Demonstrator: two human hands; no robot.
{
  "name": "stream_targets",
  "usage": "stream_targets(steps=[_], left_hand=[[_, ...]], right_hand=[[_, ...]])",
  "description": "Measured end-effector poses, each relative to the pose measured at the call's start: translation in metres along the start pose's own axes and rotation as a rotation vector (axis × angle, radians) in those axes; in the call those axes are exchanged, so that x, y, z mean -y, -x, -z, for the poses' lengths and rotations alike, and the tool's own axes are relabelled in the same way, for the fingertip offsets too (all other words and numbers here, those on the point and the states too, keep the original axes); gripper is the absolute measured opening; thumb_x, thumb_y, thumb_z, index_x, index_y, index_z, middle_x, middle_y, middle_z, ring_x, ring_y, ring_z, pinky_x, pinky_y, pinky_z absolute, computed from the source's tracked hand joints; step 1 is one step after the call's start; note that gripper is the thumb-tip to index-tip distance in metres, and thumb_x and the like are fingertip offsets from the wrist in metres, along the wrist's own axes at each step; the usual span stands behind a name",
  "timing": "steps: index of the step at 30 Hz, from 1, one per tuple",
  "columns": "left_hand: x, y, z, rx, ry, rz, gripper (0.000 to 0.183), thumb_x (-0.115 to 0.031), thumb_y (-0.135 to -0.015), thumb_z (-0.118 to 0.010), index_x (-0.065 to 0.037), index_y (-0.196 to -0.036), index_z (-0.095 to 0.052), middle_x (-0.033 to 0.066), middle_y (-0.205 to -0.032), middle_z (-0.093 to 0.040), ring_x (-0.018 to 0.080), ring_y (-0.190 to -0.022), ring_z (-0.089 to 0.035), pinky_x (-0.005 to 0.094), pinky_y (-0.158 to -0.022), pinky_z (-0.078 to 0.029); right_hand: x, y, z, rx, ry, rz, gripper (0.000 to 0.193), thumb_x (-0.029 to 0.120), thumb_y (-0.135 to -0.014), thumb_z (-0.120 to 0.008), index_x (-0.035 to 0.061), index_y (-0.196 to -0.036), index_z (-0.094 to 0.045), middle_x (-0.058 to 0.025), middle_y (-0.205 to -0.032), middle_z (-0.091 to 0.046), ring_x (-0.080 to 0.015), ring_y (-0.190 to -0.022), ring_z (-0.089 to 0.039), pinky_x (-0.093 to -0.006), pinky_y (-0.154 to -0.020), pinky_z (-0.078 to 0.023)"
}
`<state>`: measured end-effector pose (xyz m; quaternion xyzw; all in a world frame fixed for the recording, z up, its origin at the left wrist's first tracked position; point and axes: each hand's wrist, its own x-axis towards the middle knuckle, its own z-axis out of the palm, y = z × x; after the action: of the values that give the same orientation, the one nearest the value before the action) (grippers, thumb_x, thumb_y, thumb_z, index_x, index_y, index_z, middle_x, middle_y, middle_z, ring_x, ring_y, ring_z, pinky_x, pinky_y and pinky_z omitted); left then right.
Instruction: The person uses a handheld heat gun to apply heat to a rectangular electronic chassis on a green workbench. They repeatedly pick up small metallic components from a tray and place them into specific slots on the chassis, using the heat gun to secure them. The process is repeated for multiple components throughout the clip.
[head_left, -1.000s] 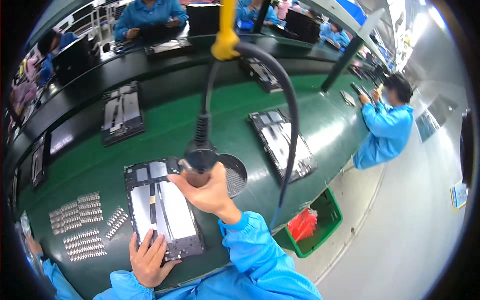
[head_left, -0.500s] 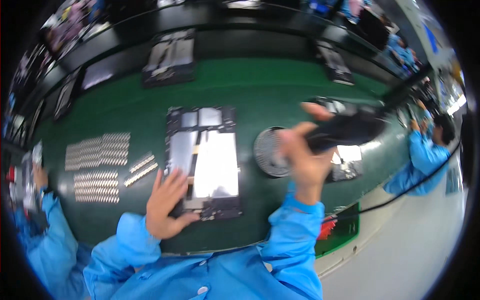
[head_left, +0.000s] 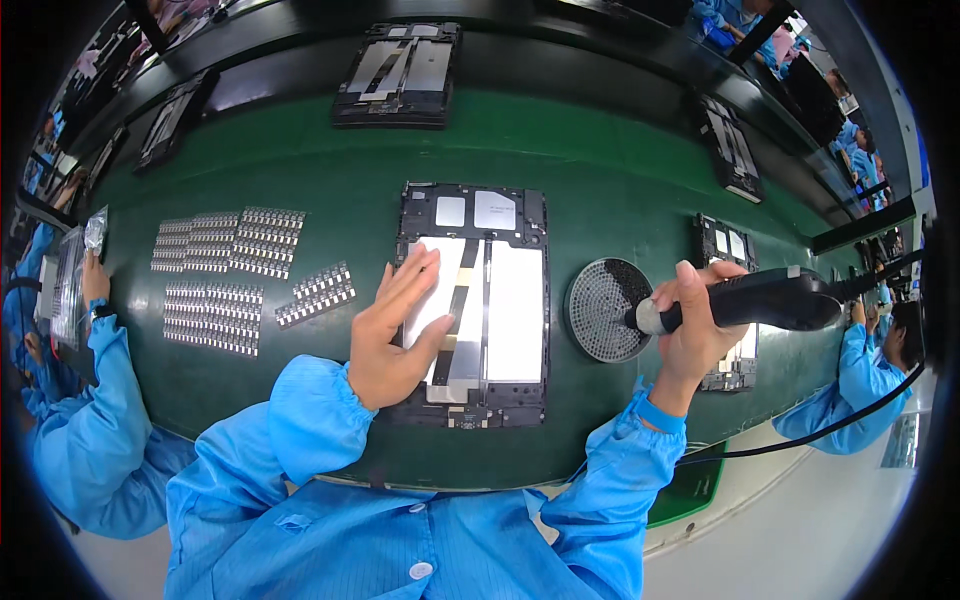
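An opened tablet (head_left: pixel 515 310) with silver battery panels and a black frame lies in front of me. My left hand (head_left: pixel 393 325) rests on its left panel, fingers stretched out, nothing in the grip. My right hand (head_left: pixel 697 335) is wrapped round a black electric screwdriver (head_left: pixel 770 300) held nearly level, its cord running off to the right. The screwdriver's tip points left into a round grey dish (head_left: pixel 598 322) with a grid of holes. Dark small screws (head_left: pixel 628 282) are heaped in the dish's upper right part. Whether the tip touches a screw cannot be made out.
Sheets of small metallic parts (head_left: pixel 212 315) lie left of the tablet, with a smaller strip (head_left: pixel 316 295) nearer. Another opened tablet (head_left: pixel 730 375) is partly behind my right hand. More sit on the dark shelf (head_left: pixel 560 75). Co-workers (head_left: pixel 95 430) sit on both sides.
The screwdriver has come down from above the bench so its tip is in the dish. My left hand has slid up from the tablet's lower corner onto its panel. The whole view has shifted.
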<state>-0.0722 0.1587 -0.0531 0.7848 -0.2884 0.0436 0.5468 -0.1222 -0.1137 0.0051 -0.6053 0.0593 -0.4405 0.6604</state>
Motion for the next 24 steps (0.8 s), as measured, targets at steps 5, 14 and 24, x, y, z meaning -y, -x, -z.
stream_targets(steps=[5, 14, 24], left_hand=[[-0.001, 0.002, 0.002, 0.063, 0.001, 0.033, 0.021, -0.002, -0.082, -0.061, -0.006, -0.102, -0.067, 0.0106, -0.1, -0.067, 0.024, -0.105, -0.061, 0.0536, -0.109, -0.017], [-0.006, 0.004, -0.002, -0.019, 0.172, 0.163, 0.012, -0.003, -0.083, -0.06, -0.008, -0.09, -0.068, 0.0046, -0.088, -0.07, 0.0203, -0.089, -0.066, 0.0543, -0.109, -0.015], [-0.003, -0.001, 0.012, -0.058, 0.064, -0.028, 0.009, -0.002, -0.079, -0.066, -0.004, -0.088, -0.068, 0.0095, -0.094, -0.067, 0.0224, -0.089, -0.065, 0.0419, -0.095, -0.039]], right_hand=[[-0.003, 0.0, -0.007, 0.009, 0.056, -0.015, 0.035, -0.003, -0.075, -0.072, 0.0008, -0.099, -0.047, -0.0083, -0.061, -0.057, -0.0149, -0.049, -0.054, -0.026, -0.051, -0.045], [-0.011, 0.001, -0.009, 0.033, 0.072, -0.022, 0.035, -0.003, -0.075, -0.072, 0.0016, -0.099, -0.047, -0.0085, -0.061, -0.058, -0.0147, -0.049, -0.054, -0.0261, -0.05, -0.046], [-0.009, 0.002, -0.013, 0.005, 0.169, -0.068, 0.034, -0.006, -0.075, -0.069, 0.0018, -0.1, -0.047, -0.0078, -0.061, -0.057, -0.0144, -0.051, -0.056, -0.0246, -0.05, -0.044]])
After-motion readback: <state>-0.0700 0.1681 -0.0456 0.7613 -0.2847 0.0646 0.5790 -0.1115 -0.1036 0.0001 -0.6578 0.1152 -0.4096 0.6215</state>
